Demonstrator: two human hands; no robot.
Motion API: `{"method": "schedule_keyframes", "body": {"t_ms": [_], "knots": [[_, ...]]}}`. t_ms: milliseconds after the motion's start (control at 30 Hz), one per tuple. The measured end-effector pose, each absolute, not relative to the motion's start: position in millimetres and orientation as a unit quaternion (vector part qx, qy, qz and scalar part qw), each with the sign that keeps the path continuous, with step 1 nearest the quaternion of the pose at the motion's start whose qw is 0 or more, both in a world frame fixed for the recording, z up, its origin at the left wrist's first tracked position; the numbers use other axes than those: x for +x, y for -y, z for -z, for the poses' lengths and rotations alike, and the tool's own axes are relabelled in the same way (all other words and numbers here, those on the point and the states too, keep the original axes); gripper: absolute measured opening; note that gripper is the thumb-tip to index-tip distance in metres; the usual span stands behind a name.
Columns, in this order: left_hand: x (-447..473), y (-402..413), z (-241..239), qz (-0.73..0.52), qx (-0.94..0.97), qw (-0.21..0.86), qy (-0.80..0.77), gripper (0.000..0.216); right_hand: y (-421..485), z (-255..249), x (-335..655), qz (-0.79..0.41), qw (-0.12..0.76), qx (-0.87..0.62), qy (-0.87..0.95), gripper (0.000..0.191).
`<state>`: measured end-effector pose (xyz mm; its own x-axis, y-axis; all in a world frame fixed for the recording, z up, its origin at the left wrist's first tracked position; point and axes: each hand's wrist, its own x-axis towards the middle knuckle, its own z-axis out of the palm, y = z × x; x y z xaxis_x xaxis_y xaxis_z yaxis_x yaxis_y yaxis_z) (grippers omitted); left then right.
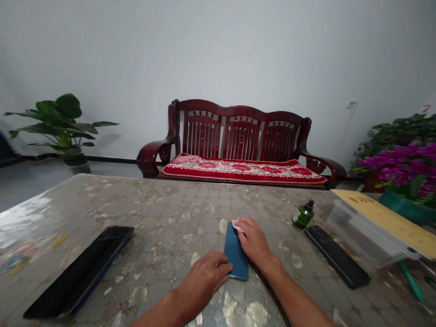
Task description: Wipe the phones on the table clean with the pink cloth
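A blue smartphone point(235, 253) lies on the patterned table cover point(163, 272), its back facing up. My left hand point(208, 272) grips the phone's near left edge, with the thumb over its lower part. At the far end, my right hand point(252, 238) presses a small pale pink cloth point(236, 225) against the phone; the fingers are closed on the cloth and cover much of it. To the right stands a green bottle point(303, 215) with a black cap, near a black phone-shaped device point(336, 256).
A large dark tablet point(80, 272) lies on the left, near yellow pieces point(60, 240). On the right is a clear plastic box point(363, 236) under a yellow board point(388, 218), beside purple flowers point(405, 165). A wooden bench point(241, 131) stands behind the table.
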<state>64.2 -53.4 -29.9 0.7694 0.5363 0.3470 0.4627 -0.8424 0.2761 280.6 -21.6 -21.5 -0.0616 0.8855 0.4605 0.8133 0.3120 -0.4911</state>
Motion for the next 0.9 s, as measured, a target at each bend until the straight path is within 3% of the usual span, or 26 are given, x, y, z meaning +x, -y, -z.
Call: {"method": "schedule_keyframes", "body": {"t_ms": [600,900], "knots": [[64,56,14,-0.203,0.951,0.096,-0.215,0.014,21,26,278,-0.139,0.411,-0.547,0.716,0.028],[62,57,3,-0.201,0.951,0.112,-0.208,0.024,19,30,271,-0.157,0.42,-0.548,0.706,0.025]]}}
